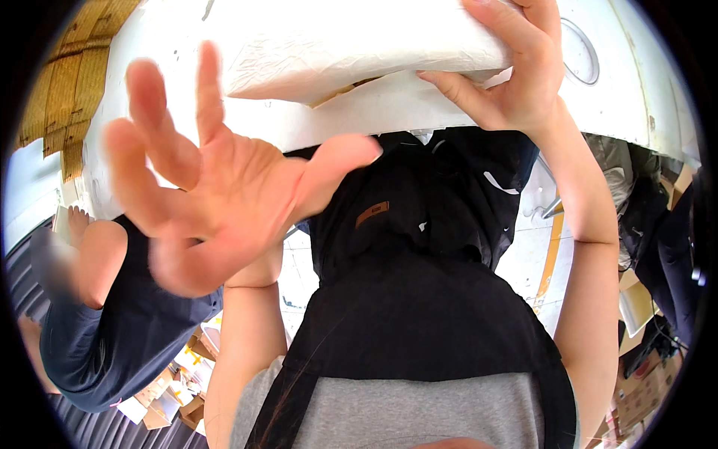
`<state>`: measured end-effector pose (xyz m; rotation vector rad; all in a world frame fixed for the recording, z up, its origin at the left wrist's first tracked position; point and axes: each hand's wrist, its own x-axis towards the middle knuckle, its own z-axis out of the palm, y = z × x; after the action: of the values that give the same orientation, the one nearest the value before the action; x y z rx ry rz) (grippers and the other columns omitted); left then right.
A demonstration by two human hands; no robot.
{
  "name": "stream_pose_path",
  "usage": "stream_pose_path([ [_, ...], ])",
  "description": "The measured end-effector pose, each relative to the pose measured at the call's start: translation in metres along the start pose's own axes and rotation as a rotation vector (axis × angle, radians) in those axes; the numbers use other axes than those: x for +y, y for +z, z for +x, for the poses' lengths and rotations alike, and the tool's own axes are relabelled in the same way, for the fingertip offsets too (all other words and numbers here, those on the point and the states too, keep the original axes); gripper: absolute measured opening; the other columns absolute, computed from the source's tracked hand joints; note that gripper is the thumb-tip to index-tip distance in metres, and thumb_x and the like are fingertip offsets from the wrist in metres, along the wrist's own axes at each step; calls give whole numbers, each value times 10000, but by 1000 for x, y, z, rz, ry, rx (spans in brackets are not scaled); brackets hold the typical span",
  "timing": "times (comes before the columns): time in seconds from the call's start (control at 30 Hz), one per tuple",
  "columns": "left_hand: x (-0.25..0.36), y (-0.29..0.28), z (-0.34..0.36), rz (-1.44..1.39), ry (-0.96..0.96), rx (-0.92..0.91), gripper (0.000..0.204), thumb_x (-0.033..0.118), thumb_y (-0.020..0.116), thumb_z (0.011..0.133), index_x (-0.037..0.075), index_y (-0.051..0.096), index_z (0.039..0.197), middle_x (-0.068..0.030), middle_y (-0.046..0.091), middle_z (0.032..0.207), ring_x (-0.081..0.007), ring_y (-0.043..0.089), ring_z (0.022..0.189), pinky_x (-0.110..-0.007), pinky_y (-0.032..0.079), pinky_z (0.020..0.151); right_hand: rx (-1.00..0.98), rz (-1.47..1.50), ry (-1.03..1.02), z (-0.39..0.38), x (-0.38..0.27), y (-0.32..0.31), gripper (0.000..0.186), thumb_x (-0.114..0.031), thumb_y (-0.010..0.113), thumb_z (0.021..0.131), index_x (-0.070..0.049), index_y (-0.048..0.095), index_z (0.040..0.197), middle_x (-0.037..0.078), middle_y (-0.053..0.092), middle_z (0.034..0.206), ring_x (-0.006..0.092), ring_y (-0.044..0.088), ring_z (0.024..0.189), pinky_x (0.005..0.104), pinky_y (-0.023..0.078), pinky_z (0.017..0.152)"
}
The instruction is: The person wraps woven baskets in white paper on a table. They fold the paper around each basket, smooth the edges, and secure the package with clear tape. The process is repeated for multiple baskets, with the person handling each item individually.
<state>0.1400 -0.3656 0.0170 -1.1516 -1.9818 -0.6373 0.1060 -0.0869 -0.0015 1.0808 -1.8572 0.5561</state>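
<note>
My left hand (217, 179) is raised close to the camera, palm turned up and fingers spread, with nothing in it. At the front edge of a white table (299, 131) lies a wide white bundle (359, 56) with a creased, sheet-like covering. A strip of brown shows in a gap along its lower edge. My right hand (523, 67) grips the bundle's right end, the thumb below and the fingers over the top. The upper part of the bundle runs out of the picture, so what is inside it cannot be told.
A person in dark clothes (134, 329) is close on my left. Corrugated cardboard (75, 75) lies at the table's left end. A round ring (580, 51) marks the tabletop at right. Open boxes (161, 408) stand low at left, and cartons (647, 396) at lower right.
</note>
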Motion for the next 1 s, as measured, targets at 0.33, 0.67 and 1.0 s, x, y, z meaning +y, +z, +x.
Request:
stream_pose_path([
  [0.33, -15, 16, 9, 393, 20, 79, 885, 532, 889, 572, 73, 592, 1268, -80, 654, 1206, -225, 538, 1158, -350, 412, 996, 73, 8, -131, 5, 11, 6, 594, -194, 788, 795, 6, 475, 1258, 327, 492, 1275, 496, 530, 1146, 574, 459, 949],
  [0.67, 4, 23, 21, 394, -94, 77, 789, 453, 869, 687, 19, 541, 1258, -121, 600, 1243, -246, 464, 1180, -362, 318, 986, 81, -25, -144, 10, 10, 3, 585, -207, 783, 805, 20, 480, 1251, 338, 493, 1276, 510, 529, 1159, 578, 460, 953],
  [1.0, 4, 34, 24, 445, -92, 150, 865, 555, 880, 643, 29, 523, 1229, -94, 572, 1205, -243, 448, 1126, -372, 294, 946, 41, 12, -89, 6, 9, -11, 720, -204, 771, 803, 63, 403, 1361, 376, 441, 1353, 511, 483, 1231, 566, 391, 1038],
])
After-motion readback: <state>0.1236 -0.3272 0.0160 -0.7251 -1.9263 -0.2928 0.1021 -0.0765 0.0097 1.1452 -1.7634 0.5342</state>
